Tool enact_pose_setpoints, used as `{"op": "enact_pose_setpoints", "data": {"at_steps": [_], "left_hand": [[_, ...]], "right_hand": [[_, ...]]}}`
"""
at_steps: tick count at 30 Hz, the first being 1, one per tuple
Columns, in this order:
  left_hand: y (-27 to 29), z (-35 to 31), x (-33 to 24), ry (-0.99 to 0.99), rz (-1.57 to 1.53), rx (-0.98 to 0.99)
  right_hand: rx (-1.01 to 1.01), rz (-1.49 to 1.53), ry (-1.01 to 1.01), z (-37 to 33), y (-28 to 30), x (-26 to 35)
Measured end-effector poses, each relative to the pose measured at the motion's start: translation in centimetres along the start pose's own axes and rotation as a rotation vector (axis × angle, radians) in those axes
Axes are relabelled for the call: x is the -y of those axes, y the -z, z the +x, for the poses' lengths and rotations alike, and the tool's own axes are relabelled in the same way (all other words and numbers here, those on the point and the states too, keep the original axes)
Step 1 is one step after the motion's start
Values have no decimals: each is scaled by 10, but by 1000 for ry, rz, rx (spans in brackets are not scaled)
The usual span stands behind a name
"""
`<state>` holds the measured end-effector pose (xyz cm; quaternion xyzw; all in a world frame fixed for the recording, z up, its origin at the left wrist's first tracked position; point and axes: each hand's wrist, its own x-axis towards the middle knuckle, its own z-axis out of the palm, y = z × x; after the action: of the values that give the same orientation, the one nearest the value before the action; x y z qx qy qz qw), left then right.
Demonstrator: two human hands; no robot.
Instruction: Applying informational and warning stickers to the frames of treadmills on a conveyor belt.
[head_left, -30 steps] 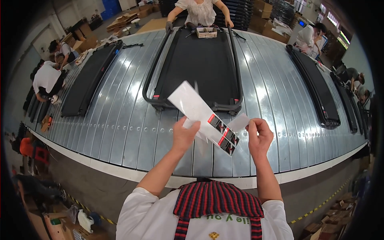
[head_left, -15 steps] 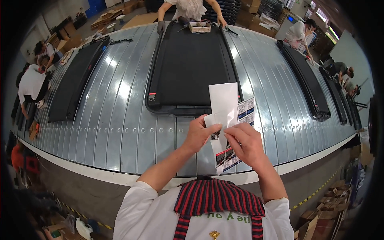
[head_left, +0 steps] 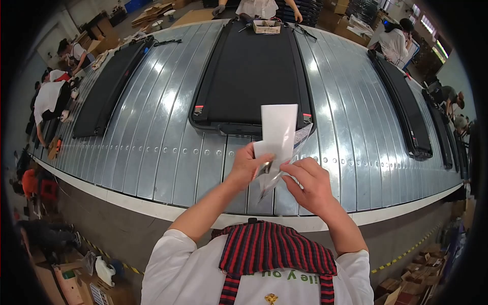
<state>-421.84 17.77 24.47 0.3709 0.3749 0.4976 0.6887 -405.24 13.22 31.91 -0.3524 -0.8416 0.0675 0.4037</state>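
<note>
My left hand (head_left: 246, 165) pinches glossy white sheets (head_left: 279, 123) in front of my chest, its thumb lying across them. A sheet of printed stickers (head_left: 302, 138) is tilted edge-on beside the white ones, so its print hardly shows. At that sheet's near edge, the thumb and forefinger of my right hand (head_left: 310, 184) are pressed together; whatever tiny piece lies between them is hidden. Just beyond the sheets rests a black treadmill (head_left: 251, 76), flat on the metal-slatted table (head_left: 173, 152), with a red-marked label at each near corner.
A small box (head_left: 267, 27) of parts sits on the treadmill's far end, where a co-worker (head_left: 256, 7) stands. More treadmills lie left (head_left: 113, 89) and right (head_left: 399, 104), with other people around them. Cartons (head_left: 419, 269) are stacked on the floor behind me.
The sticker sheet has turned from facing me to nearly edge-on. My view has shifted a little, and the co-worker's hands at the far end have come off the treadmill.
</note>
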Motion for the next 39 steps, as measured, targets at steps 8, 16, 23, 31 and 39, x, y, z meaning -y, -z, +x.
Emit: {"op": "enact_pose_setpoints", "data": {"at_steps": [8,16,23,31,39], "left_hand": [[-55,15,24,17,112,125],[-46,33,40,46,730,-10],[-22,32,13,300,781,474],[-25,126,50,-229,1501,476],[-29,229,58,-526,1662,528]], "right_hand": [[-13,-108,60,-28,10,-47],[123,251,-113,-63,75,-74],[-147,616,-795,-57,100,-181],[-74,736,-1142,-36,4,-326],[68,965,-1301,5,-52,-402]]}}
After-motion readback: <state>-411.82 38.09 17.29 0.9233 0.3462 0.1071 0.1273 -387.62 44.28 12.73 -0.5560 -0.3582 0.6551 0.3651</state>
